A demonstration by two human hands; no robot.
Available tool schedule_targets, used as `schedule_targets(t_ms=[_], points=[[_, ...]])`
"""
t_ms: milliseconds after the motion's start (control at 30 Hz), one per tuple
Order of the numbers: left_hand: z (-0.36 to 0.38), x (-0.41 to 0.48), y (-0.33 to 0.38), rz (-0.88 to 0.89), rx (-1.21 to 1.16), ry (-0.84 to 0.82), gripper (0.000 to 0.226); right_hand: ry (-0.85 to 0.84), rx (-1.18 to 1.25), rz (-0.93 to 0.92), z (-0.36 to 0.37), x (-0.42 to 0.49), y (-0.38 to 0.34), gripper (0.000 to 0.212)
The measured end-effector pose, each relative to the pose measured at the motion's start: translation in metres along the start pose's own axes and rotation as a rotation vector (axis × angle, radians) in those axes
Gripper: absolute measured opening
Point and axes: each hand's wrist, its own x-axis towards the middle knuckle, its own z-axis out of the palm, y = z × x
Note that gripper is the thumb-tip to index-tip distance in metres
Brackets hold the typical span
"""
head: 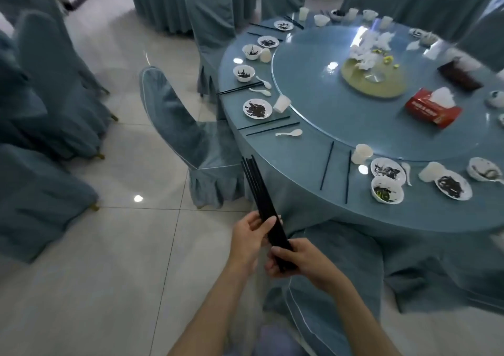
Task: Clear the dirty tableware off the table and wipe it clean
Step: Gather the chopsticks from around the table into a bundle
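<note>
Black chopsticks (261,200) bunched just off the desk's (300,159) near edge, over the floor. Gripped at the lower end by the right hand (300,261), fingers curled round; pinched higher up by the left hand (246,242) (thumb on top). Lying on the desk rim: soiled plates (257,108), bowls (387,193), cups (361,153), spoons (289,133), loose pairs (326,165).

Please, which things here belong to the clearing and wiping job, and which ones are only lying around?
Part of the job:
- chopstick bundle, held by left hand and right hand
- loose chopsticks
- dirty plates
- bowls
- spoons
- cups
- table, to be wiped

Just lying about:
- red tissue box
- dark packet
- covered chairs
</note>
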Motion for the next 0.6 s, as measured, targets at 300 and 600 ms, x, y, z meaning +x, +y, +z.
schedule_targets(t_ms=[300,600], points=[[0.039,0.077,0.030,-0.297,-0.104,-0.312,0.033,0.024,0.134,-0.026,-0.034,0.043,-0.030,0.026],[0.082,0.208,0.038,-0.320,0.098,-0.267,0.024,0.184,0.002,0.035,-0.145,0.129,-0.047,0.038]])
